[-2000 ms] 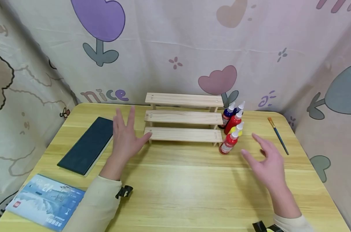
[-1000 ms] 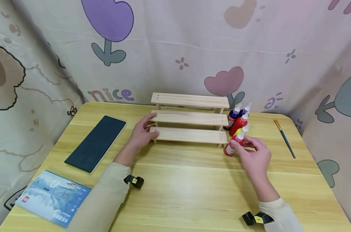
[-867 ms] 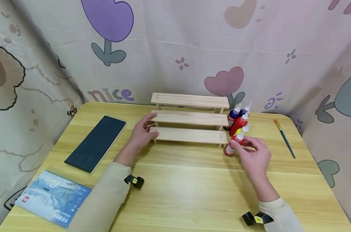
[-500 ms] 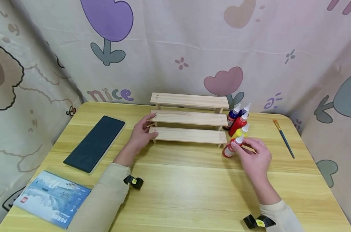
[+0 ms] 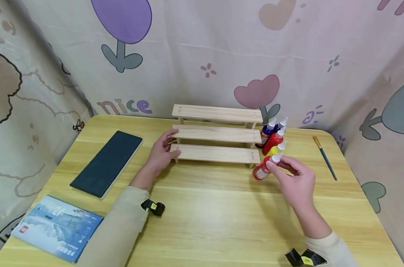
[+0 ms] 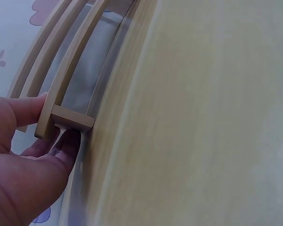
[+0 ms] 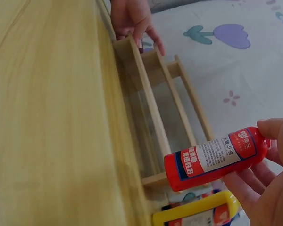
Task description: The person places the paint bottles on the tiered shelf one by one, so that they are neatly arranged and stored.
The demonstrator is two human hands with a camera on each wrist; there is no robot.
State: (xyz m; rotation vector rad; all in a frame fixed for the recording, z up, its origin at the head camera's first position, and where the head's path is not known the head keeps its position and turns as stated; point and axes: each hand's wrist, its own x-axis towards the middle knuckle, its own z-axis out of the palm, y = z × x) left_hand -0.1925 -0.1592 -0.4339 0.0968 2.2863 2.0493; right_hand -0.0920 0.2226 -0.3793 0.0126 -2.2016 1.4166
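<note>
My left hand (image 5: 160, 155) holds the left end of a three-tier wooden rack (image 5: 215, 152), with the thumb on the lowest board and the fingers at the middle one. In the left wrist view the fingers curl by the rack's end leg (image 6: 74, 117). My right hand (image 5: 298, 181) pinches a small red ink bottle (image 5: 261, 172) with a white nozzle near its top. The bottle tilts, its base toward the rack's front right corner. Its printed label (image 7: 217, 156) faces the right wrist view, where the fingers cover the cap end.
Beside the rack's right end stand a yellow bottle (image 5: 274, 150), another red bottle (image 5: 272, 142) and two blue bottles (image 5: 266, 134). A paintbrush (image 5: 324, 158) lies farther right. On the left are a dark flat case (image 5: 106, 163) and a blue-covered pad (image 5: 58, 227). A printed curtain (image 5: 188, 48) hangs behind the table.
Both hands were apart from things at first. The left hand has taken hold of the rack's left end; the right has gripped the front red ink bottle, tilted it and drawn it slightly forward.
</note>
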